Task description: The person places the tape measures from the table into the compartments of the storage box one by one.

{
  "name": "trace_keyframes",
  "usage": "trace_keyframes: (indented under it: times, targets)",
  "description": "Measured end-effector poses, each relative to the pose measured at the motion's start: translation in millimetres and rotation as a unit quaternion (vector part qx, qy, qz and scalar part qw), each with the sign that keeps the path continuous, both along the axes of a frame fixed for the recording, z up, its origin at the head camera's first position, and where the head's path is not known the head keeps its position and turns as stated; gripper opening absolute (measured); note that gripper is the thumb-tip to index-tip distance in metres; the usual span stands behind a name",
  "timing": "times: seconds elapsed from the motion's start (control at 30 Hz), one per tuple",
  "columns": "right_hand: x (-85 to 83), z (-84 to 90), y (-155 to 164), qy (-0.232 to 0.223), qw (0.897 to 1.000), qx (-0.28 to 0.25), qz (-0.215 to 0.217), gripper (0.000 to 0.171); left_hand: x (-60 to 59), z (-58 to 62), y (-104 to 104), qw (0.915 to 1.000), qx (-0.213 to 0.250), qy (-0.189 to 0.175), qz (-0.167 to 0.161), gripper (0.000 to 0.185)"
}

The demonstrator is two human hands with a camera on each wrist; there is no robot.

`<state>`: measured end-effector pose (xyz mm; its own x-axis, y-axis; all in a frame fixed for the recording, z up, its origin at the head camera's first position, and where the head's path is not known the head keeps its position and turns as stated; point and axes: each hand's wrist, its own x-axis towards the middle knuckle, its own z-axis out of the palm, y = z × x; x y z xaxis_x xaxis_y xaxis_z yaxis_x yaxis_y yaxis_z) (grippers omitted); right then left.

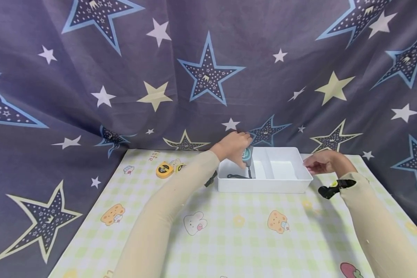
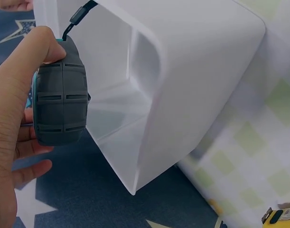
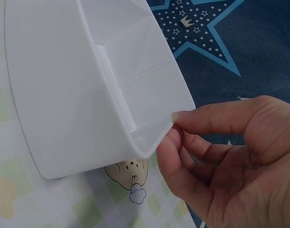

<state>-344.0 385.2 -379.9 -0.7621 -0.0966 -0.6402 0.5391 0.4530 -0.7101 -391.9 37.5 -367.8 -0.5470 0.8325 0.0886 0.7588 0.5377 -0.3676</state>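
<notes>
Left hand: the left hand (image 1: 233, 146) is curled round a grey rubber-cased tape measure with a teal face (image 1: 247, 155), thumb on top, fingers beneath.
Tape measure: held upright over the left compartment of the white plastic divided tray (image 1: 264, 186); its ribbed casing (image 2: 61, 95) shows, with a black cord (image 1: 239, 176) trailing into the compartment.
Tray: at 12 o'clock on the checked table (image 1: 229, 231), two compartments.
Right hand: the right hand (image 1: 322, 162) pinches the tray's right rim at 3 o'clock, thumb (image 3: 216, 118) outside, fingers curled.
Yellow round tape measure (image 1: 164, 170): at 10 o'clock, well apart.
</notes>
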Motion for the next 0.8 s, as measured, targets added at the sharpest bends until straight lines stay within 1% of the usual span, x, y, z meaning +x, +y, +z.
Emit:
trace_keyframes:
  times: [0.27,0.43,0.57,0.8]
  targets:
    - [0.0,1.6,-0.3,0.001,1.0,0.003,0.001,0.017,3.9,-1.9,-0.4,0.9994,-0.029,-0.008,0.014,0.094]
    - [-0.2,1.5,-1.5,0.002,1.0,0.004,-0.001,0.017,4.9,-3.1,-2.0,0.9995,-0.029,-0.007,0.014,0.092]
    - [0.4,2.1,-1.9,0.001,1.0,0.001,-0.001,0.017,3.5,-5.0,-2.4,0.9994,-0.03,-0.006,0.018,0.092]
    - [0.7,2.5,-2.1,-0.002,1.0,0.002,-0.002,0.017,0.2,-7.4,-2.0,0.9985,-0.045,-0.015,0.028,0.092]
